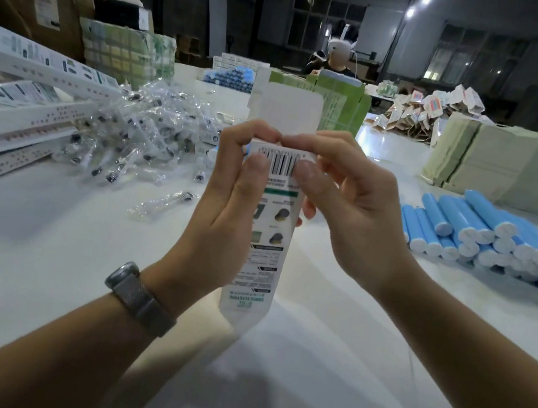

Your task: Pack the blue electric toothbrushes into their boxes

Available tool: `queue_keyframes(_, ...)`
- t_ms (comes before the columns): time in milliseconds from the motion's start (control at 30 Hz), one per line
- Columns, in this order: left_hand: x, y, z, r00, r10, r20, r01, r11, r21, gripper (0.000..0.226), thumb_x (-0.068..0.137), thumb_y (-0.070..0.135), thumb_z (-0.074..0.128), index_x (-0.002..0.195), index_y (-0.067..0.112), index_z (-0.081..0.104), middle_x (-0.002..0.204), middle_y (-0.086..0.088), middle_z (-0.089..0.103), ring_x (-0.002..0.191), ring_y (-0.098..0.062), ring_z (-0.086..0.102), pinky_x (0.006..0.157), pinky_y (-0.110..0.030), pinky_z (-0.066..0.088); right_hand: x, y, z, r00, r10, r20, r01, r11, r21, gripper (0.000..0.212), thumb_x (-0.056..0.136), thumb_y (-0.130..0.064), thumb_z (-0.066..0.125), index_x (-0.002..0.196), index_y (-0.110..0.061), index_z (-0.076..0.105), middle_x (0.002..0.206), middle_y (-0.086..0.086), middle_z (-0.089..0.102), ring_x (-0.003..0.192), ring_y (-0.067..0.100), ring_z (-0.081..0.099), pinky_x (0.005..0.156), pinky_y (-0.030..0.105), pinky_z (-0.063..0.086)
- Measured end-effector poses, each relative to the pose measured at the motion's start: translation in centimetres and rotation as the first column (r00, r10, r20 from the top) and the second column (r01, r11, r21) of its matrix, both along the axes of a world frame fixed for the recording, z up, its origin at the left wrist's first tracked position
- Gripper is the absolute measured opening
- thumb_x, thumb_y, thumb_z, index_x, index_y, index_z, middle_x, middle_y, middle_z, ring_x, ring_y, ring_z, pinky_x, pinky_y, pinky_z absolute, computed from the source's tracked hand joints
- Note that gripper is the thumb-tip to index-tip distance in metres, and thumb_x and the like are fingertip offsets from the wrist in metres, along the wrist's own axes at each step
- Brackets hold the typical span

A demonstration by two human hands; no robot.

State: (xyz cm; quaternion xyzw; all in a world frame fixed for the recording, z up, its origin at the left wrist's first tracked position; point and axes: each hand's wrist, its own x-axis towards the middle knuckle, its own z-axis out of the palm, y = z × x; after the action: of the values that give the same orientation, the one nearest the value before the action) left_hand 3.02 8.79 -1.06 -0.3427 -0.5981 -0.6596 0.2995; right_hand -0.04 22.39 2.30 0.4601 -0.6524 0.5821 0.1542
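A tall white toothbrush box (264, 255) with a barcode and a green stripe stands upright in the middle of the view, its top flap (289, 110) raised behind my fingers. My left hand (226, 204) grips its left side, thumb on the barcode. My right hand (346, 208) pinches its top right edge, fingertips meeting the left hand's at the opening. A bit of blue shows at the box's top left edge. A pile of blue toothbrush handles (484, 234) lies on the table to the right.
Clear bags with brush heads (139, 130) are heaped at the left, beside stacked long white boxes (23, 100). Wrapped grey-green bundles (515, 162) stand far right. More boxes, blue handles (233, 76) and a seated person (335, 64) are across the white table (45, 259).
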Motion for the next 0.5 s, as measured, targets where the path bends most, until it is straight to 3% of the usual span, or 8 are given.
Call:
queue_keyframes(200,-0.11,-0.11,-0.23,0.999,0.031,0.027,-0.032,0.999,0.027,0.014,0.106,0.03,0.03,0.115,0.023,0.039,0.101,0.009,0.062,0.081,-0.016,0.066,0.067,-0.039,0.059,0.18,0.02,-0.08,0.999,-0.046,-0.021,0.046,0.999,0.018,0.024,0.097,-0.008,0.053,0.114,-0.025,0.056,0.112,0.019,0.053,0.079,-0.001,0.05,0.059,0.015,0.047)
queue_keyframes(333,-0.07,-0.23,-0.19,0.998,0.053,0.03,-0.054,0.998,0.016,0.017,0.104,0.031,0.03,0.116,0.023,0.039,0.099,0.008,0.062,0.078,-0.019,0.067,0.067,-0.038,0.06,-0.05,0.1,0.18,1.0,-0.027,-0.016,0.027,0.999,0.022,0.025,0.094,-0.01,0.056,0.113,-0.025,0.061,0.111,0.016,0.051,0.085,0.007,0.051,0.061,0.025,0.049)
queue_keyframes(500,0.19,-0.11,0.0,0.996,0.049,0.07,-0.05,0.999,0.014,0.017,0.105,0.037,0.034,0.117,0.026,0.041,0.101,0.007,0.065,0.077,-0.024,0.066,0.067,-0.042,0.061,-0.4,0.29,0.65,0.998,-0.053,-0.042,0.052,0.998,-0.026,0.031,0.088,-0.002,0.062,0.109,-0.025,0.064,0.13,0.009,0.045,0.113,0.012,0.051,0.08,0.016,0.05)
